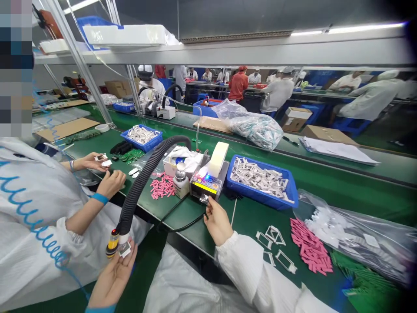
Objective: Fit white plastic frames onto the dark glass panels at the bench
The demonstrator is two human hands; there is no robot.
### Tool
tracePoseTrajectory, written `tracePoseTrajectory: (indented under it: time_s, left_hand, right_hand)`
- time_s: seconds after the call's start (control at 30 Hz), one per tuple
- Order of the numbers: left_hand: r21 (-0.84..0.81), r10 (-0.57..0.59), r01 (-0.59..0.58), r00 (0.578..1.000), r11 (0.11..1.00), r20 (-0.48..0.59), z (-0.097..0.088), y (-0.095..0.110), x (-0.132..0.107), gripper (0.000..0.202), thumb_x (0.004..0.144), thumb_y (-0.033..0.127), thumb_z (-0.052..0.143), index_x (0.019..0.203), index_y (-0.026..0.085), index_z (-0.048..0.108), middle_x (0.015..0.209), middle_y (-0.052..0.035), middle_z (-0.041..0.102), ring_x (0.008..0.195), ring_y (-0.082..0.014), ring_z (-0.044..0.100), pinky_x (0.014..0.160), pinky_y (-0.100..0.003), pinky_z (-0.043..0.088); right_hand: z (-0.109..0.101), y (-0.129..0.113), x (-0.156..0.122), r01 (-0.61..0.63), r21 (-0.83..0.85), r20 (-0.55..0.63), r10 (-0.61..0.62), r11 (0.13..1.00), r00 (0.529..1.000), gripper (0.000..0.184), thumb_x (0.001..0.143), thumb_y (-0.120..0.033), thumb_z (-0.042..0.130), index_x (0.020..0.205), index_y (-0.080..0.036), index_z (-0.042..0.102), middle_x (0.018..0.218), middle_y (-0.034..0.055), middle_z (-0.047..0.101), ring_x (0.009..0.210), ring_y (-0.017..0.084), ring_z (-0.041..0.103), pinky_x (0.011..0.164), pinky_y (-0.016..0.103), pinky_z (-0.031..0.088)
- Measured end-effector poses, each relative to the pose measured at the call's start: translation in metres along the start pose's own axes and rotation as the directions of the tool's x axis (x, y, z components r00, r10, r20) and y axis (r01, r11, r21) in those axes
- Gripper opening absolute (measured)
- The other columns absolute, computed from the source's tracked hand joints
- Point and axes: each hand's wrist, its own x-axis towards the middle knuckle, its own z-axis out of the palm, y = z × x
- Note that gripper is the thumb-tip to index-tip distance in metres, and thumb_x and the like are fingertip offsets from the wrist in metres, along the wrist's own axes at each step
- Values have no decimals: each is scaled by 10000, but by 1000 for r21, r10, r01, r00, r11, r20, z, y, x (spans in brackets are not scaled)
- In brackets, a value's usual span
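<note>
My left hand (112, 276) is closed on a small white frame with a grey panel (124, 249), held low in front of the bench. Right above that piece is the end of a black corrugated hose (138, 187), with a yellow-and-black device (112, 244) lit red fixed beside it. At the front of a tape dispenser (206, 184), my right hand (217, 221) pinches a short shiny strip of tape (204, 198) between thumb and fingertips. A roll of cream tape (218, 159) sits on top of the dispenser, whose panel glows blue.
To the left, a co-worker's hands (109, 184) hold small white parts. Blue bins of white frames (262, 180) stand on the green bench. Around lie pink strips (311, 248), loose frames (275, 234), green boards (368, 278), a white bottle (181, 182) and black cables (182, 228).
</note>
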Motion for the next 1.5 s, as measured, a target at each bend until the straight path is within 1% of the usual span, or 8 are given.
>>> tracePoseTrajectory:
  time_s: [0.2, 0.37, 0.5, 0.7, 1.0, 1.33, 1.43, 1.5]
  left_hand:
    - [-22, -236, 237, 971, 971, 41, 40, -71, -33, 414, 918, 100, 305, 1295, 158, 467, 878, -117, 750, 843, -206, 700, 780, -361, 563]
    - [142, -523, 504, 801, 852, 293, 100, -120, -72, 293, 867, 65, 432, 865, 166, 707, 872, -51, 752, 839, -166, 690, 864, -345, 510]
    - [340, -639, 541, 636, 769, 433, 131, -141, -93, 138, 771, 154, 626, 878, 160, 711, 895, -44, 738, 888, -145, 658, 851, -250, 479]
    - [400, -683, 554, 565, 730, 463, 145, -163, -105, 243, 633, 203, 761, 873, 203, 720, 904, -6, 743, 833, -112, 651, 820, -207, 481]
    - [430, -682, 529, 559, 731, 472, 146, -173, -107, 250, 661, 222, 746, 910, 229, 716, 980, -19, 728, 881, -129, 640, 973, -299, 397]
    - [430, -670, 516, 613, 741, 418, 147, -171, -112, 280, 610, 184, 776, 883, 223, 727, 849, -22, 750, 797, -114, 670, 822, -217, 512]
    - [446, -655, 502, 686, 741, 316, 147, -171, -111, 238, 662, 155, 722, 885, 239, 725, 879, -28, 751, 866, -152, 676, 808, -240, 533]
    - [474, -631, 482, 742, 737, 227, 148, -171, -109, 227, 752, 141, 618, 926, 253, 713, 913, -22, 748, 893, -152, 674, 791, -238, 542]
  right_hand:
    - [-39, -8, -53, 99, -87, 256, -74, 991, 964, 233, 599, -373, 735, 667, -203, 591, 852, -12, 591, 793, 133, 531, 700, 255, 409]
    - [-85, -18, -95, 533, -264, 634, -272, 804, 724, 157, 645, -312, 726, 598, -199, 627, 1228, 50, 527, 1135, 249, 476, 922, 364, 380]
    - [-103, -27, -98, 742, -320, 605, -475, 589, 639, 106, 704, -272, 681, 619, -218, 648, 1325, 43, 453, 1220, 270, 416, 967, 421, 360]
    - [-119, -38, -92, 818, -392, 418, -711, 421, 566, 78, 718, -212, 666, 645, -237, 652, 1297, 25, 472, 1214, 244, 429, 957, 395, 383]
    - [-125, -46, -87, 803, -399, 317, -755, 443, 574, 77, 738, -234, 649, 663, -229, 632, 1205, 43, 509, 1139, 231, 484, 930, 386, 408]
    - [-123, -48, -91, 789, -436, 303, -755, 433, 582, 72, 723, -187, 633, 657, -212, 619, 1044, 46, 562, 1019, 207, 536, 870, 362, 415]
    - [-120, -44, -86, 791, -508, 302, -789, 341, 534, 56, 731, -228, 627, 680, -208, 617, 1011, 49, 571, 1002, 211, 535, 887, 382, 403]
    - [-119, -40, -78, 790, -591, 346, -833, 164, 432, 143, 761, -300, 602, 873, -216, 634, 1104, 71, 558, 1057, 231, 505, 922, 416, 375]
